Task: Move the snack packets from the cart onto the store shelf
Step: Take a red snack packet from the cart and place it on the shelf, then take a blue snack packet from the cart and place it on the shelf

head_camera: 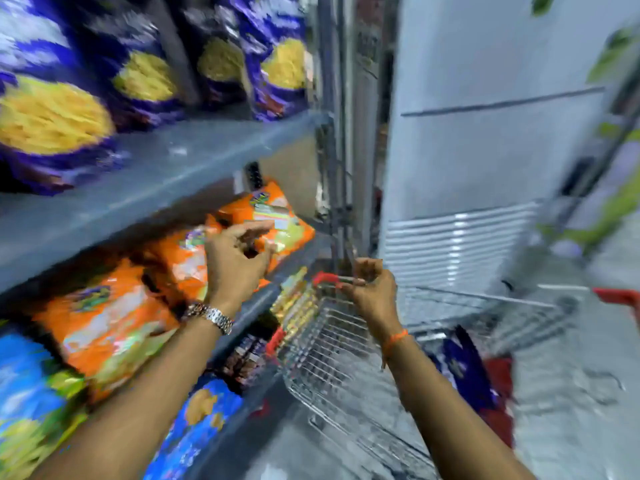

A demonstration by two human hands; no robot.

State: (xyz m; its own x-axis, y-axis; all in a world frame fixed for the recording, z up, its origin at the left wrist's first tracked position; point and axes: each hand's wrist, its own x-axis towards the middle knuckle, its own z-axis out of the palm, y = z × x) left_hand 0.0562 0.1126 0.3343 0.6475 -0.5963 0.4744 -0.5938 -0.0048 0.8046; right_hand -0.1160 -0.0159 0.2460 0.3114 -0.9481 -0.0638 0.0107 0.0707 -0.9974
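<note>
Orange snack packets (104, 317) lie in a row on the middle shelf (258, 304) at left. My left hand (239, 254), with a metal watch on the wrist, hovers with fingers spread just in front of the rightmost orange packet (280, 216); motion blur hides whether it touches. My right hand (372, 289), fingers loosely curled and holding nothing I can see, is over the near rim of the wire cart (332, 351). A dark blue packet (460, 372) lies in the cart.
Purple packets (277, 71) stand on the upper shelf board (173, 174). Blue packets (204, 410) fill the shelf below. A tall white cabinet (485, 133) rises behind the cart. A red item (498, 382) sits beside the blue packet.
</note>
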